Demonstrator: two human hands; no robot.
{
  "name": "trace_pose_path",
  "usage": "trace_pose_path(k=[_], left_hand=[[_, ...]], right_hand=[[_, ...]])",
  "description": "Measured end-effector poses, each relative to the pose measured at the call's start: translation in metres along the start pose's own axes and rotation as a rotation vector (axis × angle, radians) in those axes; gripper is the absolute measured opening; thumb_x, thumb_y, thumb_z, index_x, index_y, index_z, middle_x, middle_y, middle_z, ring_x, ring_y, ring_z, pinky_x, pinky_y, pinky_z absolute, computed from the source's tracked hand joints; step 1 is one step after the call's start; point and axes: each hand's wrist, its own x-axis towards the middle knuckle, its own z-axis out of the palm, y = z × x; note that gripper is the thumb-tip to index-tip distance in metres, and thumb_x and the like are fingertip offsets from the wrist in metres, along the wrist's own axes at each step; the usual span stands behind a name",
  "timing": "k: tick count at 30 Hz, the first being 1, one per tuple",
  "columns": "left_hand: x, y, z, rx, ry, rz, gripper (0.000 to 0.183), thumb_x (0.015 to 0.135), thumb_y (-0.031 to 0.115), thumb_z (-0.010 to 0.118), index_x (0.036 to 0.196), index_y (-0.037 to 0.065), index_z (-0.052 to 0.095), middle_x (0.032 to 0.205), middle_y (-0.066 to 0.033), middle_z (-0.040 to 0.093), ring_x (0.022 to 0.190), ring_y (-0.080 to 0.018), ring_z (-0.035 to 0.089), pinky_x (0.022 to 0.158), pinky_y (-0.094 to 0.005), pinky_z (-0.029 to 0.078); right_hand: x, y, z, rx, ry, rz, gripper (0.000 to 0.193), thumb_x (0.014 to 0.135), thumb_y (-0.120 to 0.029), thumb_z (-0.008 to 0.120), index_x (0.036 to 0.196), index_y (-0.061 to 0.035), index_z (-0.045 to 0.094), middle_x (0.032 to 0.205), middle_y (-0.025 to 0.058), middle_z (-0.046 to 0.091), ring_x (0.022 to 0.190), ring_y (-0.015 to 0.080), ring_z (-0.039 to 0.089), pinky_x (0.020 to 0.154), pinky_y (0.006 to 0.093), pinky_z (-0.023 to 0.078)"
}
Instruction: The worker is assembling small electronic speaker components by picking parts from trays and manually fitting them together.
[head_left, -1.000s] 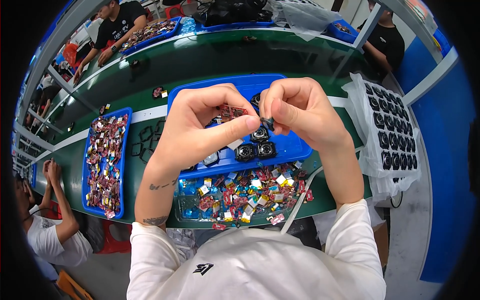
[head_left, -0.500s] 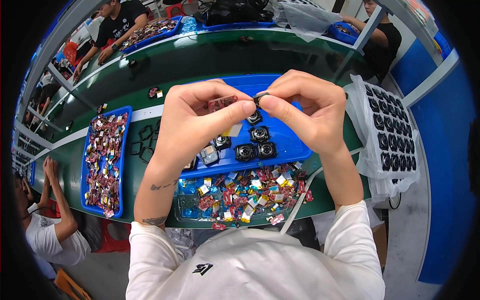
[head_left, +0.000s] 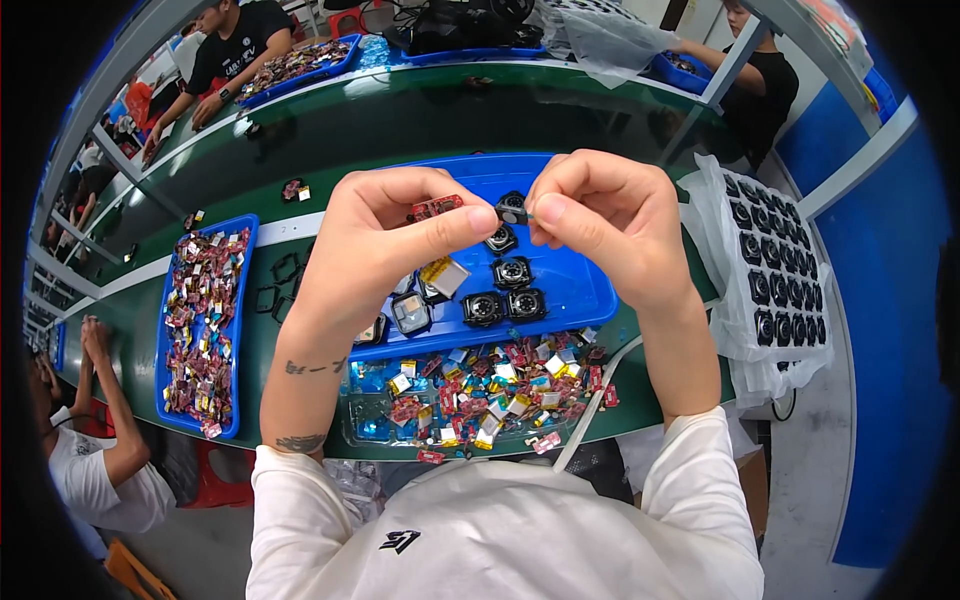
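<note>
My left hand [head_left: 395, 230] is closed on a red circuit board [head_left: 436, 207], held between thumb and fingers. A flat silver battery with yellow tape [head_left: 444, 276] hangs below that hand. My right hand [head_left: 612, 225] is pinched beside the left fingertips, over the blue tray [head_left: 575, 285]. A small greyish piece [head_left: 516, 214] shows between the fingertips, too small to name. Black watch cases [head_left: 511, 272] with round centres lie in the tray beneath my hands. A squarish case with a pale face [head_left: 410, 312] lies by my left wrist.
A clear plastic tray [head_left: 358, 432] heaped with boards and batteries sits nearest me. To the left stands a blue tray [head_left: 236, 425] of similar parts, with black frames [head_left: 287, 267] beside it. Stacked cases in white wrapping [head_left: 725, 320] stand at right. Co-workers sit around the green conveyor belt [head_left: 400, 125].
The fingertips of my two hands have drawn slightly apart. The battery under my left hand shows more fully. Loose parts on the far belt have shifted left in the picture.
</note>
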Motion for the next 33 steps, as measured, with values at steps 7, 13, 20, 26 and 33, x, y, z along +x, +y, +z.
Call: trace_pose_path(k=[7,13,20,26,33], left_hand=[[0.000,0.000,-0.003,-0.006,0.008,-0.075,0.009,0.080,0.009,0.069,0.081,0.000,0.067,0.077,-0.0025,0.062,0.070,-0.0061,0.056,0.064,-0.0199,0.043],[0.001,-0.004,-0.001,-0.041,-0.021,-0.087,0.009,0.080,0.009,0.067,0.081,0.000,0.065,0.077,-0.0025,0.061,0.071,-0.0065,0.053,0.064,-0.0203,0.040],[0.003,-0.005,-0.005,-0.033,-0.115,-0.110,0.014,0.080,0.014,0.068,0.082,0.001,0.065,0.078,-0.0027,0.060,0.071,-0.0074,0.053,0.065,-0.0204,0.041],[0.003,-0.004,-0.014,-0.039,-0.077,-0.020,0.021,0.081,0.019,0.070,0.087,-0.001,0.067,0.077,-0.0026,0.064,0.069,-0.0054,0.057,0.061,-0.0192,0.045],[0.002,0.002,-0.015,0.017,-0.054,0.033,0.018,0.083,0.015,0.068,0.088,-0.002,0.067,0.078,-0.0036,0.064,0.070,-0.0056,0.057,0.063,-0.0194,0.046]], right_hand=[[-0.001,-0.002,0.006,-0.127,0.041,-0.011,0.008,0.085,-0.004,0.064,0.083,0.0037,0.063,0.077,0.0036,0.062,0.070,0.0056,0.056,0.061,0.0192,0.045],[0.000,0.003,0.009,-0.071,-0.032,0.004,0.011,0.093,-0.009,0.052,0.086,-0.0001,0.051,0.078,-0.0007,0.049,0.070,0.0047,0.044,0.061,0.0193,0.038],[0.005,0.011,0.001,-0.254,-0.097,-0.037,0.014,0.095,-0.013,0.049,0.085,-0.0024,0.048,0.075,0.0000,0.045,0.066,0.0070,0.040,0.060,0.0209,0.036],[0.010,0.028,-0.024,-1.415,-0.094,-0.203,0.011,0.077,0.002,0.056,0.085,-0.0008,0.049,0.074,0.0090,0.054,0.070,0.0225,0.056,0.059,0.0353,0.045],[0.019,0.081,-0.032,-1.517,-0.165,0.230,0.017,0.070,0.002,0.056,0.086,-0.0026,0.060,0.082,0.0122,0.059,0.084,0.0310,0.060,0.068,0.0423,0.050]])
